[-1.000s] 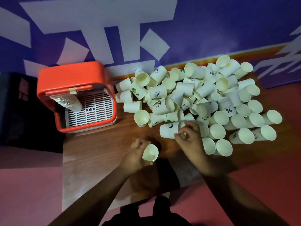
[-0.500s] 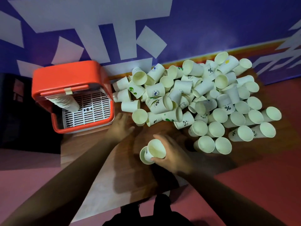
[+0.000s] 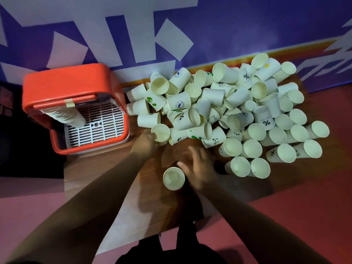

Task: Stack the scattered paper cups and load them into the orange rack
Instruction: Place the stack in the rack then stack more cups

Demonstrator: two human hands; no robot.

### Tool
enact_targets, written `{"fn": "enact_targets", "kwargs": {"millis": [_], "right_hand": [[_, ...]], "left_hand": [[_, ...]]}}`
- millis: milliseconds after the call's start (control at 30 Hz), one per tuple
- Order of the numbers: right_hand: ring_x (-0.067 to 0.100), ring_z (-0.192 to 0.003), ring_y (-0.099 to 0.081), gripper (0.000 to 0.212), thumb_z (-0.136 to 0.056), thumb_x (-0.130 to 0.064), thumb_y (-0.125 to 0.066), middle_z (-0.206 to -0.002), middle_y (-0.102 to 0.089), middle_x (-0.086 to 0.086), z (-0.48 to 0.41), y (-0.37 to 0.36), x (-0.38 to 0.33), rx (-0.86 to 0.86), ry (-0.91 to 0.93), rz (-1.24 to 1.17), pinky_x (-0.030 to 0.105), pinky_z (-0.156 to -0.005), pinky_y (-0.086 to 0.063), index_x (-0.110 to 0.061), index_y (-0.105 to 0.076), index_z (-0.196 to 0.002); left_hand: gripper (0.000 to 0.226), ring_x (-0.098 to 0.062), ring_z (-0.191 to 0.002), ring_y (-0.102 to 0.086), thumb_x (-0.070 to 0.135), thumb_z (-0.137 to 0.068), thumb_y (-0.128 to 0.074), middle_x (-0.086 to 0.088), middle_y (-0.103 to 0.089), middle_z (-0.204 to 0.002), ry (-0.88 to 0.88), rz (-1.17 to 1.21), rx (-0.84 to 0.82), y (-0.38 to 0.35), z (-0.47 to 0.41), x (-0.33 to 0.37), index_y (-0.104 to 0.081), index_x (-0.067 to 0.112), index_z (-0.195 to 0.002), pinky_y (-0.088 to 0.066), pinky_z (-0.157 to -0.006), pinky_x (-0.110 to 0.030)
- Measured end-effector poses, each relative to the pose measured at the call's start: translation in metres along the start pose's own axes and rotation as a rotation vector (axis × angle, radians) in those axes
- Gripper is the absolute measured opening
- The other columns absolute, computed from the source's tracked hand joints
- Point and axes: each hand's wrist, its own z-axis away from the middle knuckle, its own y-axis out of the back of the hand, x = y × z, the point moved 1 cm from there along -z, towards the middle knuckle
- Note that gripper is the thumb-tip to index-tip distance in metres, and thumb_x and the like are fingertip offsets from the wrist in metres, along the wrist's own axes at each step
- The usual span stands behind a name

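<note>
Left hand [image 3: 145,141] clasps a light, crushable white paper cup [image 3: 160,132] at its rim; right hand [image 3: 198,168] hangs unclenched.

left hand [image 3: 145,141] reached cup at pile edge [image 3: 160,132], right hand [image 3: 198,168] released stacked cups [image 3: 173,178], fingers now spread
</note>
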Motion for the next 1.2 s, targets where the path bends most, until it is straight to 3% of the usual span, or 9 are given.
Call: {"fn": "enact_targets", "kwargs": {"millis": [133,267,367,467,533,667,900,1067,1200], "right_hand": [[0.039,-0.109,-0.056,0.049,-0.090,-0.035,-0.064,-0.120,-0.054,0.022,-0.041,0.024,0.018,0.227,-0.184,0.067,0.042,-0.087,-0.048,0.000,-0.053,-0.123],[0.038,-0.101,-0.061,0.041,-0.091,-0.030,-0.061,-0.111,-0.062,0.022,-0.073,0.028,0.027,0.171,-0.347,0.075,0.042,-0.080,-0.051,0.002,-0.054,-0.117],[0.038,-0.101,-0.063,0.034,-0.093,-0.026,-0.058,-0.105,-0.066,0.022,-0.084,0.023,0.031,0.114,-0.386,0.117,0.040,-0.078,-0.050,0.003,-0.057,-0.110],[0.039,-0.101,-0.062,0.026,-0.094,-0.023,-0.056,-0.102,-0.067,0.021,-0.086,0.019,0.035,0.087,-0.367,0.141,0.040,-0.076,-0.049,0.001,-0.060,-0.104],[0.040,-0.098,-0.062,0.022,-0.095,-0.019,-0.055,-0.099,-0.067,0.021,-0.085,0.019,0.035,0.095,-0.345,0.153,0.041,-0.075,-0.048,0.001,-0.061,-0.100],[0.039,-0.092,-0.062,0.018,-0.094,-0.015,-0.054,-0.093,-0.067,0.021,-0.079,0.024,0.030,0.136,-0.259,0.127,0.037,-0.072,-0.045,0.002,-0.061,-0.094],[0.024,-0.062,-0.053,0.028,-0.092,-0.017,-0.061,-0.059,-0.047,-0.002,-0.054,0.041,0.020,0.205,-0.167,-0.004,0.030,-0.060,-0.035,-0.013,-0.045,-0.069],[0.014,-0.081,-0.054,0.012,-0.075,-0.018,-0.079,-0.091,-0.049,0.001,-0.036,0.052,0.013,0.346,-0.023,-0.131,0.011,-0.071,-0.044,-0.011,-0.070,-0.075],[0.016,-0.112,-0.052,0.015,-0.068,-0.035,-0.073,-0.115,-0.050,0.005,-0.022,0.057,0.009,0.319,0.113,-0.254,0.025,-0.085,-0.048,-0.022,-0.066,-0.067]], "left_hand": [[0.027,-0.029,-0.100,-0.063,0.024,-0.089,-0.074,-0.015,-0.063,-0.113,-0.072,0.172,0.118,0.024,0.025,0.004,-0.073,0.006,-0.108,-0.048,-0.079,-0.031],[0.017,-0.012,-0.122,-0.056,0.022,-0.087,-0.077,-0.002,-0.056,-0.132,-0.222,0.542,0.068,0.054,0.064,0.014,-0.076,0.014,-0.102,-0.048,-0.102,-0.025],[0.014,-0.016,-0.131,-0.050,0.018,-0.085,-0.078,-0.002,-0.050,-0.140,-0.268,0.713,0.015,0.059,0.091,0.021,-0.073,0.009,-0.095,-0.047,-0.106,-0.032],[0.047,-0.018,-0.126,-0.052,0.019,-0.082,-0.080,0.004,-0.052,-0.132,-0.249,0.789,-0.086,0.057,0.111,0.028,-0.058,0.016,-0.123,-0.048,-0.104,-0.039],[0.080,-0.013,-0.128,-0.050,0.016,-0.080,-0.081,0.009,-0.049,-0.133,-0.191,0.873,-0.218,0.051,0.122,0.030,-0.037,0.027,-0.146,-0.045,-0.107,-0.029],[0.090,-0.008,-0.134,-0.038,0.026,-0.082,-0.079,0.007,-0.037,-0.136,-0.307,0.563,-0.256,0.024,0.129,0.026,-0.028,0.029,-0.155,-0.028,-0.113,-0.017],[0.079,-0.018,-0.118,-0.051,0.031,-0.077,-0.080,0.013,-0.033,-0.126,-0.311,0.273,-0.149,-0.025,0.119,0.023,-0.040,0.028,-0.145,-0.052,-0.092,-0.031],[0.085,-0.014,-0.129,-0.046,0.034,-0.074,-0.084,0.012,-0.040,-0.142,-0.264,0.345,-0.192,-0.044,0.109,0.025,-0.038,0.032,-0.145,-0.043,-0.100,-0.023],[0.099,-0.002,-0.141,-0.031,0.028,-0.074,-0.086,0.011,-0.031,-0.155,-0.216,0.395,-0.217,-0.050,0.107,0.027,-0.025,0.034,-0.152,-0.023,-0.107,-0.006]]}}
